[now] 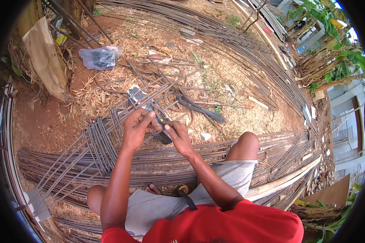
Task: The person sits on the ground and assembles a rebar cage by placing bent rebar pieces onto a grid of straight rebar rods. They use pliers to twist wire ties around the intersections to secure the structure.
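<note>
I sit with my knees bent apart, my left forearm rising almost straight up and my right one slanting up and across to the left, so both hands come together before me. My left hand (138, 126) is bent at the wrist, thumb near the forefinger and the other fingers curled under; I cannot tell whether it grips anything. My right hand (180, 138) has its fingers closed round the near end of a tool (163, 119), dark with yellow marks. I count one tool, one dark block (163, 138) under my hands, one bundle of wire (200, 109), one plastic bag (99, 58) and one yellow tape measure (183, 189) at my waist (the rods (65, 167) and bent loops (99, 146) lie too thickly to count). The tool lies between my two hands, reaching away from my right fingers, just right of my left hand; the wire is beyond my right hand, and the loops are left of my left wrist.
</note>
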`<control>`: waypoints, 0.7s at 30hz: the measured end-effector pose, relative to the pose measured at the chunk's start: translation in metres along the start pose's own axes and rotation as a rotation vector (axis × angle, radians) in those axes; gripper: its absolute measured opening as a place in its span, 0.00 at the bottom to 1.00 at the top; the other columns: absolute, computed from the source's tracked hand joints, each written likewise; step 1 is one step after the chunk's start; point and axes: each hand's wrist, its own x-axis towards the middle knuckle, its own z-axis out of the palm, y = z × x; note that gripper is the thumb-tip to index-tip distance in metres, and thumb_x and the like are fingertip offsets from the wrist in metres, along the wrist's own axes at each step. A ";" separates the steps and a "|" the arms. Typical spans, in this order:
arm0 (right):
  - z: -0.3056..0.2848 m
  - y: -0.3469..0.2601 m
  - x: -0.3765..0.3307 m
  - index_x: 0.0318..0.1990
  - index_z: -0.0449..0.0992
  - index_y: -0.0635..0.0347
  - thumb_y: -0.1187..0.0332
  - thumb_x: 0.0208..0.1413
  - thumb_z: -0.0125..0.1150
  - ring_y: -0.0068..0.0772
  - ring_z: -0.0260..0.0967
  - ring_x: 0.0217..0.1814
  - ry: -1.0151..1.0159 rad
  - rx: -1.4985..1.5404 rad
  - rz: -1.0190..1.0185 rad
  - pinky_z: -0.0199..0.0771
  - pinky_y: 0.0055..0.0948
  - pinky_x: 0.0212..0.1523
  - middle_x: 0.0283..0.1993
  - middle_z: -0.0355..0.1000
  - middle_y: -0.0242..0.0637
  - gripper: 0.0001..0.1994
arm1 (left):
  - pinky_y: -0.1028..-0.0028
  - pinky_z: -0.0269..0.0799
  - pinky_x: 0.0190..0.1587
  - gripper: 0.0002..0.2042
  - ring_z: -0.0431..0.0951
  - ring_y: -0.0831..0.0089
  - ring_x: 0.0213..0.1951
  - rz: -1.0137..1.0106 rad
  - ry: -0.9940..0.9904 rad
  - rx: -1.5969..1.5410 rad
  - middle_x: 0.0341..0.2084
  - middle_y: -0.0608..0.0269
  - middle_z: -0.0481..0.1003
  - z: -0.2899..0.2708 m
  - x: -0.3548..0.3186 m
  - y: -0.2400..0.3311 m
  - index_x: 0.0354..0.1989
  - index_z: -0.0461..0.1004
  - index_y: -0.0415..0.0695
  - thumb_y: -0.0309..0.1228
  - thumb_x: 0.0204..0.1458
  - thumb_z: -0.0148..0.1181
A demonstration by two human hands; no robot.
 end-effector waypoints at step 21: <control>0.010 -0.088 -0.014 0.49 0.79 0.59 0.55 0.78 0.53 0.11 0.44 0.21 -0.352 0.721 0.311 0.42 0.21 0.21 0.23 0.50 0.16 0.16 | 0.71 0.79 0.40 0.26 0.78 0.79 0.36 0.106 0.156 -0.525 0.34 0.70 0.77 -0.015 0.008 0.022 0.72 0.67 0.36 0.42 0.75 0.53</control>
